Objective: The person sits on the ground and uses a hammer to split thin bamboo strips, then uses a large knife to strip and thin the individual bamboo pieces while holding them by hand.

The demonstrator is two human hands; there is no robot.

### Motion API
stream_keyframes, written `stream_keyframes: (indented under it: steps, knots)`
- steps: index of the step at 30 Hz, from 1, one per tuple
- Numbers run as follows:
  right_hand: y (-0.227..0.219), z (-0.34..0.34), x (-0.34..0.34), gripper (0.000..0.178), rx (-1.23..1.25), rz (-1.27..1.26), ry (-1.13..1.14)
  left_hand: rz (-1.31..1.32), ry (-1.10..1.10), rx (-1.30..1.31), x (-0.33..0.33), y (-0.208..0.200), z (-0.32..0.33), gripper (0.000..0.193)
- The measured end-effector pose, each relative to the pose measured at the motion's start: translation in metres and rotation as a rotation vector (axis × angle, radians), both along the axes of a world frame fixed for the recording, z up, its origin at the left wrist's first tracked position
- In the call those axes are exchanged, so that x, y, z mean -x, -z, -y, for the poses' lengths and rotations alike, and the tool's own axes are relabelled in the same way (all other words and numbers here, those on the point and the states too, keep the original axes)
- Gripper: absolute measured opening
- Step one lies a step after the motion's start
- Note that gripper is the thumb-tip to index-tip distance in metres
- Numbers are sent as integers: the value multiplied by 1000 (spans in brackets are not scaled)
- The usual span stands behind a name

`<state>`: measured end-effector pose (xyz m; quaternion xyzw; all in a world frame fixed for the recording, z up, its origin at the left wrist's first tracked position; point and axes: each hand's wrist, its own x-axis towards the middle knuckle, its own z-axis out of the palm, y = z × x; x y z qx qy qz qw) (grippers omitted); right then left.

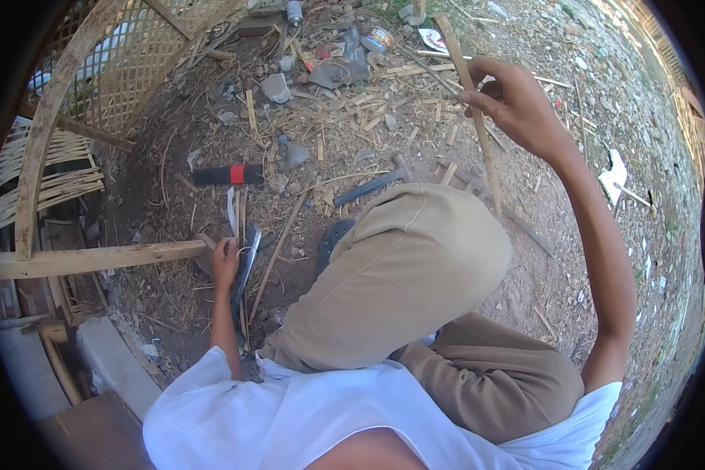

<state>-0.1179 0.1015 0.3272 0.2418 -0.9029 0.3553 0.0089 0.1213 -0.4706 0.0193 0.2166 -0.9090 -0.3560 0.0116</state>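
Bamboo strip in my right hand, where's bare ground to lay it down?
Barest dirt lies right of your raised knee, under the right hand. Between black-and-red handle and left hand is fairly open. Upper ground by the hammer is crowded with scraps.

Hammer (376, 185) right of knife (229, 175)

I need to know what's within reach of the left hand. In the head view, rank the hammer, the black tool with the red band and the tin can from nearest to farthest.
From the left hand:
1. Black tool with the red band, just ahead of it.
2. Hammer, ahead and to the right, past the knee.
3. Tin can, far ahead at the top of the view.
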Motion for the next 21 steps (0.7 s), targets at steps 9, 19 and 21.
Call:
stream_keyframes:
  steps: [9, 19, 21]
  knots:
    - [-9, 38, 10, 19, -86, -58, -192, -82, 115, -205, 39, -58, -49, 33]
    - [3, 174, 14, 22, 203, 71, -513, -448, 502, -859, 139, -188, -226, 65]
    - [-5, 206, 13, 24, 233, 349, -518, -401, 365, -1059, 123, -182, -215, 55]
